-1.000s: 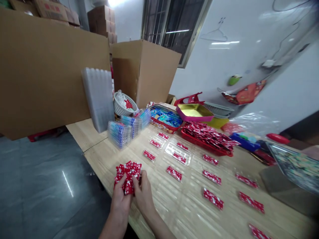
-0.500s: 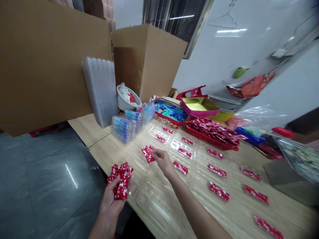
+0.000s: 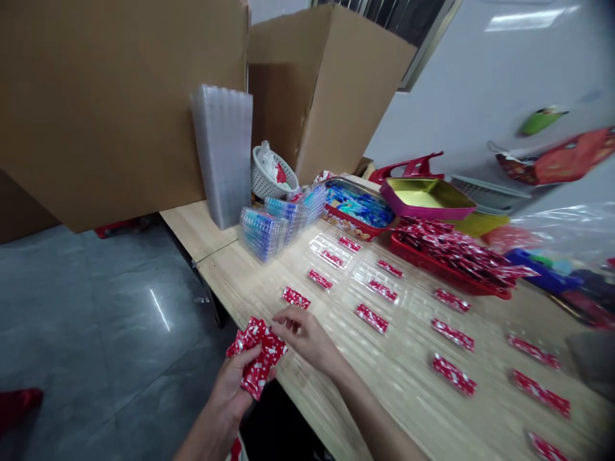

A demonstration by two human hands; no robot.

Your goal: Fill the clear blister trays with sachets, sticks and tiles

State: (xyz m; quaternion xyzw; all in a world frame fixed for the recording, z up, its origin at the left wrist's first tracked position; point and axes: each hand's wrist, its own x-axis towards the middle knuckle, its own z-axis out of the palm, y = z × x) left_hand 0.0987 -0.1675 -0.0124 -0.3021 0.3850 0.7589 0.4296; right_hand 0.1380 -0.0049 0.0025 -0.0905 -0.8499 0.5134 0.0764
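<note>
My left hand (image 3: 235, 390) is closed around a fanned bunch of red packets (image 3: 257, 368) with white print, held just off the table's front edge. My right hand (image 3: 307, 336) is beside the bunch, its fingers bent and their tips pinching at the edge of the uppermost packet. Just beyond the right hand, a single red packet (image 3: 296, 298) lies on the table, with another packet (image 3: 320, 279) behind it. More such packets lie in rows to the right, several of them on clear plastic trays (image 3: 331, 251).
A red tray (image 3: 456, 275) heaped with red packets stands at the back, near a tin (image 3: 353, 224) of blue items and a gold-lined tin (image 3: 427, 195). Stacked clear trays (image 3: 264, 234), a tall plastic stack (image 3: 225, 160) and large cardboard boxes (image 3: 355, 96) stand at the left and back.
My right hand has let go of a packet on the table and come back to the bunch in my left hand. The two overlapping packets now lie apart. The view has swung left.
</note>
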